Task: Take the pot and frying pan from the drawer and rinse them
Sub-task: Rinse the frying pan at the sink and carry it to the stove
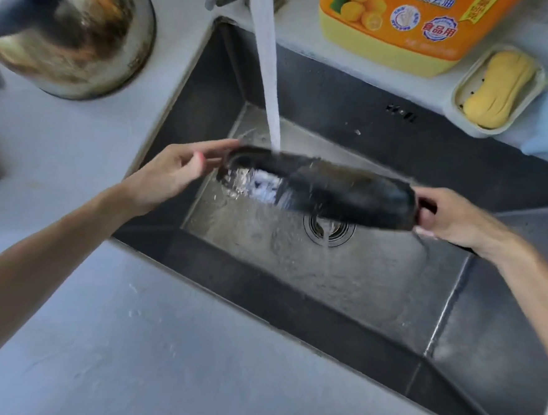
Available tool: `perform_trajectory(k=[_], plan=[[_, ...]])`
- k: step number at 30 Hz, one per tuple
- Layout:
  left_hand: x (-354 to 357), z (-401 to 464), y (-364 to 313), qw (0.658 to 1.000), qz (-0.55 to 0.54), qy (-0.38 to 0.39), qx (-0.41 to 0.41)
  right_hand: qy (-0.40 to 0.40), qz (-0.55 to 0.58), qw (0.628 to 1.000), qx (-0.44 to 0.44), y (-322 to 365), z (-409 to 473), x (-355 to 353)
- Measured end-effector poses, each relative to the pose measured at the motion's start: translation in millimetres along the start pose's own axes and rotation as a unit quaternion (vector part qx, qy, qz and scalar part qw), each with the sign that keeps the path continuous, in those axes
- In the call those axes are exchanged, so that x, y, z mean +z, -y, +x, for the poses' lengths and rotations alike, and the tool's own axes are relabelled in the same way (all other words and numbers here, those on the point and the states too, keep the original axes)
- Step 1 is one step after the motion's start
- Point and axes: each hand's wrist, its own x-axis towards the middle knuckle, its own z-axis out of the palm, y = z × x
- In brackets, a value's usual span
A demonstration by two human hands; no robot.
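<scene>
On the counter at far left sits the steel pot (pixel 69 27), round, shiny, scorched brown. Next, the left hand (pixel 174 171), fingers extended, loosely open, fingertips touching the rim of the frying pan (pixel 325 191). The black pan hangs tilted over the dark metal sink (pixel 385 124), long axis running left to right, with the water stream (pixel 268 77) striking its left end. The right hand (pixel 450 219) is clamped on the pan's right end.
</scene>
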Motion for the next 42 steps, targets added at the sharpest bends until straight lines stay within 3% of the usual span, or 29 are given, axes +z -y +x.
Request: perform_trajectory(k=[4,7,10,14,18,22,25,29,33,39,42], plan=[[1,1,9,0.998,0.020,0.039,-0.043,0.003,-0.044,0.999,-0.026,4,4,2],[0,1,9,0.993,0.036,0.108,-0.032,-0.034,-0.036,0.998,-0.051,5,0,2],[-2,3,3,0.982,0.077,0.173,0.004,-0.077,-0.119,0.988,-0.059,16,-4,-2],[-8,7,-5,0.980,0.160,0.116,0.028,-0.145,-0.205,0.966,-0.056,22,-5,1],[-22,9,-48,0.951,0.285,0.042,0.116,-0.151,-0.103,0.980,-0.082,7,5,15],[-38,16,-84,0.932,0.344,0.037,0.105,-0.101,-0.002,0.989,-0.112,-15,29,39],[-41,13,-78,0.943,0.320,0.052,0.074,-0.031,0.032,0.992,-0.116,-16,39,37],[-28,1,-38,0.971,0.219,0.090,0.019,0.002,-0.081,0.994,-0.079,12,43,4],[-2,-7,6,0.981,0.178,0.080,0.010,-0.012,-0.255,0.966,-0.031,44,39,-19],[2,-15,24,0.957,0.288,-0.006,0.015,-0.119,-0.403,0.902,-0.098,40,24,2],[-14,-18,8,0.927,0.363,-0.034,0.093,-0.163,-0.359,0.908,-0.139,19,21,19]])
